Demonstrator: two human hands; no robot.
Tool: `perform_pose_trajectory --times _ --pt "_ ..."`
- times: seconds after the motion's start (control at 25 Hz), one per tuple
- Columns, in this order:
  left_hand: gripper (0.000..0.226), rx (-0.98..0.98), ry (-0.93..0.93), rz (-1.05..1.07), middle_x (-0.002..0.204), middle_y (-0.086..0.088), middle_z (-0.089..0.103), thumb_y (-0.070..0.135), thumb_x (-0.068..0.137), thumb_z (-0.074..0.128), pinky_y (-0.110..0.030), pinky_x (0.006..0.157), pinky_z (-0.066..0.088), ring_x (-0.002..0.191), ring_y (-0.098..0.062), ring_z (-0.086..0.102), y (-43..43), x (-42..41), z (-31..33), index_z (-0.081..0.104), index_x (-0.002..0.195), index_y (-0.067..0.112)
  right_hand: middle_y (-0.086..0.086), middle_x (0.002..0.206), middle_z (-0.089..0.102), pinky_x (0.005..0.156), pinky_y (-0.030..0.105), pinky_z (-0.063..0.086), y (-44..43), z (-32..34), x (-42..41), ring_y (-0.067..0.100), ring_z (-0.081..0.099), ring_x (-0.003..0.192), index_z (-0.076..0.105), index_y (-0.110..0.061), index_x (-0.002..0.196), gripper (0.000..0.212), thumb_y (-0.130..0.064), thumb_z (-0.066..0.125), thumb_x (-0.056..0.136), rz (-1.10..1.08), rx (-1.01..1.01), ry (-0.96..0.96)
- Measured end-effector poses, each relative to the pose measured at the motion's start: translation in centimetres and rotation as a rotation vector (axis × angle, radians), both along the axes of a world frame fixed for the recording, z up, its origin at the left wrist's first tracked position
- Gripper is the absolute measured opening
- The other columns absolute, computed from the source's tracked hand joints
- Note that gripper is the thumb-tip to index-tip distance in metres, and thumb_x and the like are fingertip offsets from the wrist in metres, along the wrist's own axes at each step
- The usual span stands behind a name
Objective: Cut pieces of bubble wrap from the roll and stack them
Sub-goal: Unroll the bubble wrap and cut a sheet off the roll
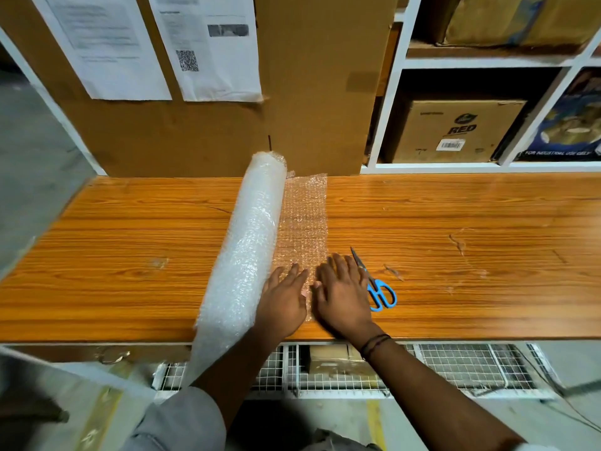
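Wood-grain table (130,249) runs L to R. Behind it, big cardboard box (318,92) w/ two printed sheets (104,43) stuck on; rt one has a QR code (187,60). White shelving (487,62) at rt holds a carton marked "RED" (455,131) & a dark printed box (569,125). Wire-mesh rack (471,366) below table's near edge.

Tabletop (455,222) is bare wood far out to the right of the scissors (379,289) and to the left of the bubble wrap roll (250,249), free passage on both sides. Roll runs near to far across the middle and overhangs the near edge, a barrier between the halves. Cardboard sheet (227,131) and shelf frame (390,92) wall off the far edge. Scissors just beside right hand (341,294), possibly touching, hard to tell.
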State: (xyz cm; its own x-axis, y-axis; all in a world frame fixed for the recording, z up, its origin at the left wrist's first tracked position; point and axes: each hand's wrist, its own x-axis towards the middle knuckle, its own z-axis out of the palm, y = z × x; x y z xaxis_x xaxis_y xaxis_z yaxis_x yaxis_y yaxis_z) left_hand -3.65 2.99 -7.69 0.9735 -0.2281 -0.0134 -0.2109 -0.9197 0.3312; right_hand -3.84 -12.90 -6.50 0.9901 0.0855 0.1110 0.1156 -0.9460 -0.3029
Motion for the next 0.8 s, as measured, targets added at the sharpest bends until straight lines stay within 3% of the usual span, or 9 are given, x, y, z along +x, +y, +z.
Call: perform_pose_trajectory --times 0.16,0.24,0.32,0.44,0.64,0.8 --pt "0.058 0.096 -0.062 0.0 0.168 0.0 0.029 0.035 0.104 0.023 -0.044 0.125 0.012 0.156 -0.033 0.017 1.0 0.1 0.1 0.034 0.159 0.023 0.01 0.172 0.019 0.126 0.059 -0.003 3.2 -1.4 0.3 0.033 0.006 0.16 0.032 -0.017 0.161 0.075 -0.048 0.01 0.096 0.123 -0.023 0.062" --pt "0.058 0.123 -0.081 0.035 0.167 -0.006 0.03 0.031 0.102 0.032 -0.048 0.126 0.014 0.157 -0.035 0.015 2.3 0.4 0.1 0.034 0.159 0.021 0.007 0.174 0.01 0.125 0.059 -0.008 3.2 -2.4 0.2 0.031 0.0 0.161 0.023 -0.02 0.165 0.08 -0.054 0.0 0.096 0.085 -0.069 0.106" --pt "0.06 0.153 -0.093 0.058 0.167 -0.008 0.03 0.03 0.102 0.043 -0.049 0.127 0.014 0.157 -0.036 0.013 4.1 0.8 0.1 0.033 0.159 0.018 0.004 0.174 0.01 0.126 0.061 -0.006 3.0 -2.8 0.2 0.03 0.001 0.161 0.022 -0.022 0.165 0.078 -0.056 0.0 0.099 0.077 -0.091 0.086" --pt "0.065 0.203 -0.1 0.056 0.168 -0.011 0.027 0.047 0.104 0.042 -0.047 0.127 0.007 0.158 -0.035 0.01 6.3 1.2 0.3 0.03 0.161 0.018 0.002 0.174 0.009 0.125 0.061 -0.006 2.3 -2.9 0.3 0.03 0.001 0.161 0.021 -0.025 0.165 0.075 -0.056 0.001 0.1 0.101 -0.134 0.088" --pt "0.081 0.295 -0.148 0.11 0.166 -0.019 0.029 0.068 0.095 0.03 -0.051 0.127 0.006 0.157 -0.038 0.012 7.9 0.9 0.6 0.036 0.158 0.017 0.0 0.174 0.012 0.125 0.062 -0.004 1.8 -2.7 0.1 0.034 0.007 0.16 0.022 -0.027 0.165 0.074 -0.055 0.001 0.1 0.07 -0.184 0.088" --pt "0.103 0.339 -0.089 0.183 0.17 -0.021 0.009 0.084 0.085 0.013 -0.051 0.123 -0.014 0.158 -0.038 -0.008 8.3 0.8 1.1 0.024 0.162 0.017 -0.004 0.174 0.009 0.125 0.062 -0.004 0.9 -2.8 -0.5 0.035 0.005 0.16 0.018 -0.032 0.166 0.073 -0.055 0.001 0.098 0.028 -0.189 0.111"
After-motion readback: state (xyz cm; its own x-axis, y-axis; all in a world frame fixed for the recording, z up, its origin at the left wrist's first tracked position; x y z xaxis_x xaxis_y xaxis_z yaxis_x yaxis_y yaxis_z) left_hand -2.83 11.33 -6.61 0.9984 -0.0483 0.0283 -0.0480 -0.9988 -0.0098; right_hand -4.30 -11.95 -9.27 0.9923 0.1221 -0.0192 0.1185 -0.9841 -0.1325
